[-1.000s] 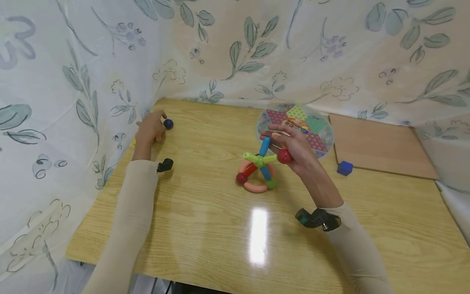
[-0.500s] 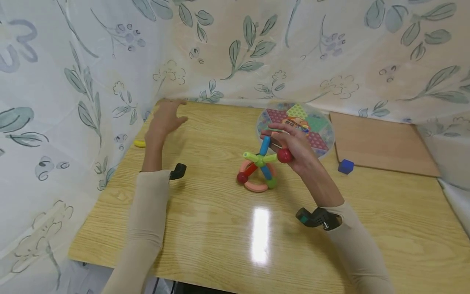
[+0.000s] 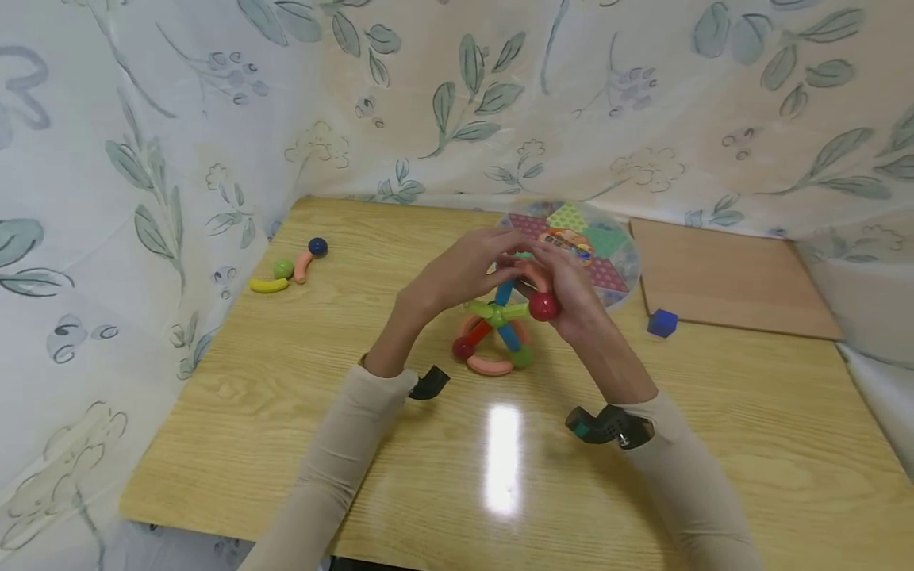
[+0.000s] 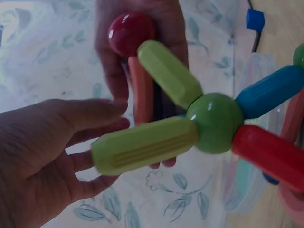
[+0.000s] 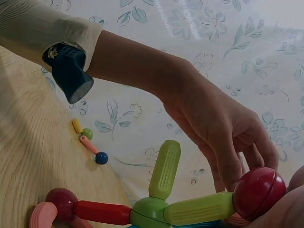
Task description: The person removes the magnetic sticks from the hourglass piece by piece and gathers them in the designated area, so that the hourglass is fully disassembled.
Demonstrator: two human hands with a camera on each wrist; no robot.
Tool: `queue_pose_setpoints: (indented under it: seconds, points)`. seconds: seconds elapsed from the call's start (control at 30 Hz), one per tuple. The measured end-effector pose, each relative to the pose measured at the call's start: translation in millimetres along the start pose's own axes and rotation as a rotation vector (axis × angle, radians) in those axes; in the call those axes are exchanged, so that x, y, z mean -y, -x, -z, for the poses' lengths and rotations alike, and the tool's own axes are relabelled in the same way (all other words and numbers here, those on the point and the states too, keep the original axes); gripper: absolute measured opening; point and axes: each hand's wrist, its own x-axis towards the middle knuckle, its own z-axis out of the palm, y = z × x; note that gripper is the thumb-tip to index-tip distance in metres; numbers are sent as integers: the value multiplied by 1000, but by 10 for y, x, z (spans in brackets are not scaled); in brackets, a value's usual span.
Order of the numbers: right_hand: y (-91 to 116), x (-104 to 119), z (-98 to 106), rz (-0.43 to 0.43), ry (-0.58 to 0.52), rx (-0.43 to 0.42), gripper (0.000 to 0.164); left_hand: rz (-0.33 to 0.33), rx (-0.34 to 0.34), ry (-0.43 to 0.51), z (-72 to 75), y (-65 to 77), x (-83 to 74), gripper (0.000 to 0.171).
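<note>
A toy built of coloured sticks and balls stands mid-table, with a green centre ball (image 3: 496, 316), light-green sticks (image 4: 147, 145), a red stick (image 5: 102, 212) and blue ones. On its right are a red ball (image 3: 543, 306) and a curved orange building stick (image 4: 142, 90). My right hand (image 3: 574, 289) is behind these and holds the curved stick against its fingers. My left hand (image 3: 457, 270) arches over the toy from the left, its loosely bent fingers close to the right hand's fingers and the curved stick. Whether its fingertips touch them is hard to see.
At the table's left lie a blue ball (image 3: 317, 247), another curved orange stick (image 3: 303, 267), a green ball (image 3: 283, 269) and a curved yellow stick (image 3: 268, 285). A round patterned lid (image 3: 620, 238), a brown board (image 3: 735, 277) and a blue cube (image 3: 662, 323) are at right.
My left hand has moved right from the loose pieces at the table's far left to the toy, uncovering those pieces. My right hand stays in place beside the red ball.
</note>
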Motion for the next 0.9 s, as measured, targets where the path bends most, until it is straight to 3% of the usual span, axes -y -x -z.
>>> queue_pose_setpoints:
  seconds: [0.1,0.27,0.5,0.63,0.77,0.9]
  points:
    - [5,-1,-1,1,-17,-9,41,10,-24,-24,-59,-29,-20,32]
    - [2,-4,-17,14,-53,-20,25,16,-36,-88,-113,-36,4,38]
    - [-4,-17,-27,11,-67,-26,24,-1,-47,-152,-163,-28,20,38]
    - [-10,-26,-35,13,-21,-12,23,-14,-51,-184,-171,-19,10,30]
    - [-5,0,-12,-7,57,33,22,28,-48,-244,-159,-9,-11,25]
    - [17,66,78,-37,170,132,37,79,-30,-267,-136,8,-37,21]
